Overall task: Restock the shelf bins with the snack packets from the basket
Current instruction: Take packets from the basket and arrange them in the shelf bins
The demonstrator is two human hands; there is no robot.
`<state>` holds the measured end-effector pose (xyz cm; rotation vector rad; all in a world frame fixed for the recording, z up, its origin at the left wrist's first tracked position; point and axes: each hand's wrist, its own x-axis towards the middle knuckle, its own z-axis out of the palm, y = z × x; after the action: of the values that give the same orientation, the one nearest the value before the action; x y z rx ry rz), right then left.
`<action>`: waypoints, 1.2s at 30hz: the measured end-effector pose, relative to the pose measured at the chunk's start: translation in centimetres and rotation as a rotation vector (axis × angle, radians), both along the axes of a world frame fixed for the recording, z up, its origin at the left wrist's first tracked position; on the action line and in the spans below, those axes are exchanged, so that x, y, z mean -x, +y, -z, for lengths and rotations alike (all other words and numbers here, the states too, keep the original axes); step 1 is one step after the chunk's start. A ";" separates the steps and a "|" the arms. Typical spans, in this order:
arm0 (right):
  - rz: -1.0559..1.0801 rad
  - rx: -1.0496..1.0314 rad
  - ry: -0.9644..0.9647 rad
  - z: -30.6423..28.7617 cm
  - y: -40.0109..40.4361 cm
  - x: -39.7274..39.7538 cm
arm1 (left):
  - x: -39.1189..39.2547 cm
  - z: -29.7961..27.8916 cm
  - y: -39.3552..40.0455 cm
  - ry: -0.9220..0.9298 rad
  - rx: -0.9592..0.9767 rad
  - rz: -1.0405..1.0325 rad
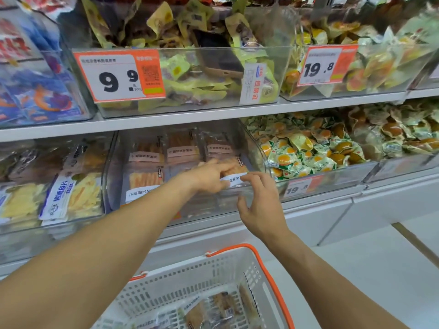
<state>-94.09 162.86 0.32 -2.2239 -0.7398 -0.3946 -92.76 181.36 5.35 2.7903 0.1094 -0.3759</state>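
A clear shelf bin point(259, 150) on the lower shelf holds several flat clear snack packets with white labels. My left hand point(209, 176) reaches into the bin and grips a snack packet point(234, 178) at the front right, over the rim. My right hand point(259, 205) is at the bin's front wall, with its fingertips curled onto the same packet's label at the rim. Below, a white basket point(190, 281) with orange handles holds more clear snack packets point(218, 309).
Left of this bin stands a bin of yellow dried-slice packets point(61, 198); to its right is a bin of green egg packets point(308, 153). The upper shelf carries bins with price tags 9.9 point(118, 77) and 19.8 point(325, 65). White floor point(380, 269) lies at right.
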 end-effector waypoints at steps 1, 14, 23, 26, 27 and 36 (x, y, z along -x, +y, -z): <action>0.002 -0.002 0.002 0.1 0.0 0.0 | 0.0 0.0 0.0 -0.001 -0.002 0.005; 0.037 -0.222 -0.176 -0.8 -0.3 0.3 | 1.0 0.1 -0.8 -0.241 0.102 -0.150; -0.027 -0.234 -0.157 3.2 0.0 2.6 | 12.8 7.5 -4.4 -1.102 0.270 -0.185; -0.048 -0.069 0.011 7.6 -0.2 4.1 | 15.7 12.5 -4.7 -0.952 0.306 -0.214; -0.051 0.021 0.078 9.4 -0.5 4.7 | 16.4 14.3 -4.7 -0.790 0.365 -0.273; -0.003 0.737 0.952 25.1 -1.9 13.4 | 22.6 31.6 -3.8 0.496 0.531 -0.572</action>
<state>-107.47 160.97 -24.77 -2.6446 -0.3637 1.0488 -115.40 177.55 -26.24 1.9811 0.7737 -0.7939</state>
